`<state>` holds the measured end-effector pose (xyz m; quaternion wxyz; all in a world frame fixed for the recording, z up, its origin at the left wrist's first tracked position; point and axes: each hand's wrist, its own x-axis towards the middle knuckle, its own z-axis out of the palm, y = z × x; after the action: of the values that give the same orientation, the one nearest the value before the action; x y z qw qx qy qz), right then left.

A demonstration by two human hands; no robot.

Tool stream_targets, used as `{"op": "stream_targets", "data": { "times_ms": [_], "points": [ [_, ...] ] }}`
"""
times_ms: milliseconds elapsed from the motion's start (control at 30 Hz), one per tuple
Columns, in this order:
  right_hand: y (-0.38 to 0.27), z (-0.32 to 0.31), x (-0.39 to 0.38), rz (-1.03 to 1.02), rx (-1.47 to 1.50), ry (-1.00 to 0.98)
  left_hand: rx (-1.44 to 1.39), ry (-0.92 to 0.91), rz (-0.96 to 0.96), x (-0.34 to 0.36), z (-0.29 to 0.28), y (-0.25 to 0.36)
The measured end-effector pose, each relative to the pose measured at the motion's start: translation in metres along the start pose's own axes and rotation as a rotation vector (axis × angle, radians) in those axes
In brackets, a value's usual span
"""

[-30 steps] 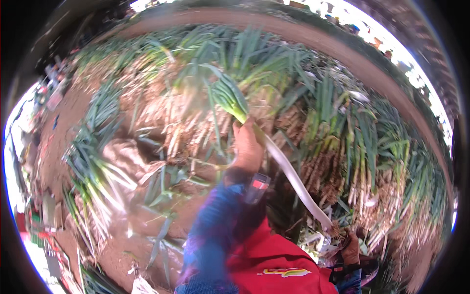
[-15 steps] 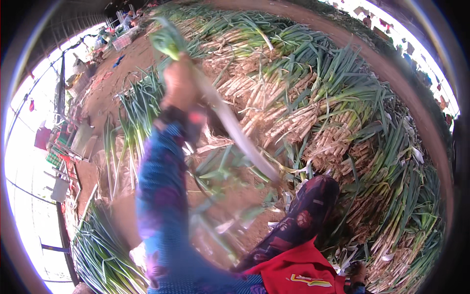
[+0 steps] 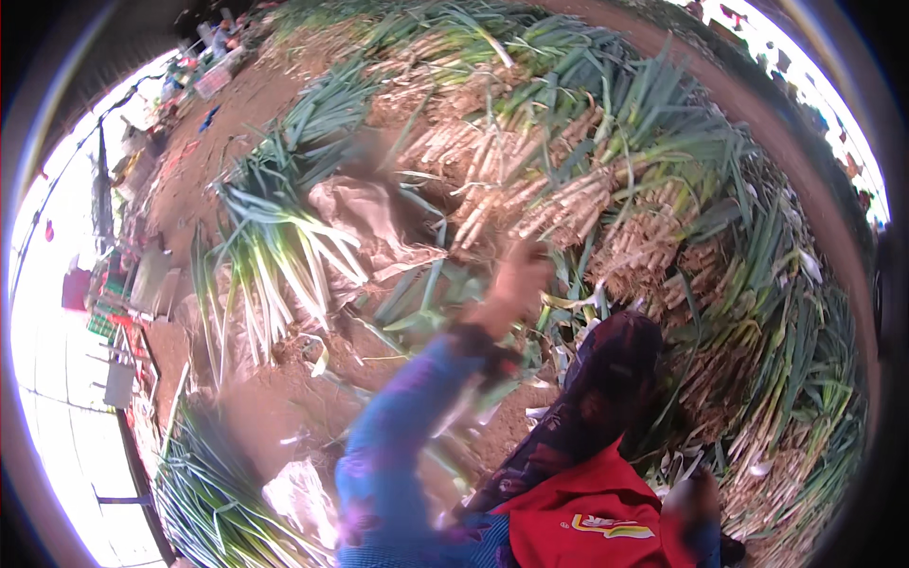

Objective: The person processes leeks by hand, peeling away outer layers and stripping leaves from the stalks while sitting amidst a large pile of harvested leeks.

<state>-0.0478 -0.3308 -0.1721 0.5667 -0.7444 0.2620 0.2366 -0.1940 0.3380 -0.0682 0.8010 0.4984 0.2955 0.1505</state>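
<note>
As the head view looks down on bare soil (image 3: pixel 260 407), a person's left hand (image 3: pixel 521 282), blurred, hangs over leaf scraps (image 3: pixel 431 308), near the roots of a heap of leeks (image 3: pixel 559 204). No leek shows in that hand, but the blur makes it impossible to tell whether its grip is spread or drawn together. The right hand (image 3: pixel 696 502), a smear beside the red apron (image 3: pixel 587 516), is no clearer: its grip, and anything in it, cannot be made out.

Leeks lie in 3 places. The heap curves across the top and down the right side, many brown roots turned inward, probably so stalks are within reach. Paler leeks (image 3: pixel 289 227) fan out at left beside a crumpled sack (image 3: pixel 365 218), white ends side by side, perhaps to keep them apart from the rooted ones. A green bunch (image 3: pixel 222 483) lies at lower left beside a white bag (image 3: pixel 303 497). The apron covers the lap, likely against dirt; 1 dark-clad leg (image 3: pixel 611 364) juts between scraps and heap.
</note>
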Motion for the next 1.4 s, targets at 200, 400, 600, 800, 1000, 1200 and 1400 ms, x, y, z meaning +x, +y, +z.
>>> {"op": "stream_targets", "data": {
  "times_ms": [200, 400, 600, 800, 1000, 1200, 1400],
  "points": [
    [-0.008, 0.058, -0.016, -0.223, -0.335, -0.332, -0.032, -0.55, 0.479, -0.027, 0.141, 0.044],
    [-0.028, 0.102, -0.021, -0.481, -0.652, 0.017, -0.167, -0.425, 0.266, 0.025, 0.259, 0.039],
    [-0.074, 0.16, 0.008, -0.408, -0.161, -0.151, -0.09, -0.173, 0.024, 0.058, 0.295, -0.04],
    [-0.111, 0.183, 0.076, -0.254, -0.025, -0.252, -0.015, -0.259, 0.131, 0.062, 0.294, -0.033],
    [-0.048, 0.236, 0.173, -0.428, -0.69, -0.216, 0.085, -0.27, 0.064, 0.055, 0.304, -0.028],
    [0.032, 0.253, 0.242, -0.98, -1.078, 0.7, 0.07, -0.317, 0.025, 0.051, 0.329, -0.043],
    [-0.059, 0.267, 0.17, -0.409, -0.213, 0.119, 0.123, -0.292, -0.025, 0.051, 0.316, -0.036]
  ]
}}
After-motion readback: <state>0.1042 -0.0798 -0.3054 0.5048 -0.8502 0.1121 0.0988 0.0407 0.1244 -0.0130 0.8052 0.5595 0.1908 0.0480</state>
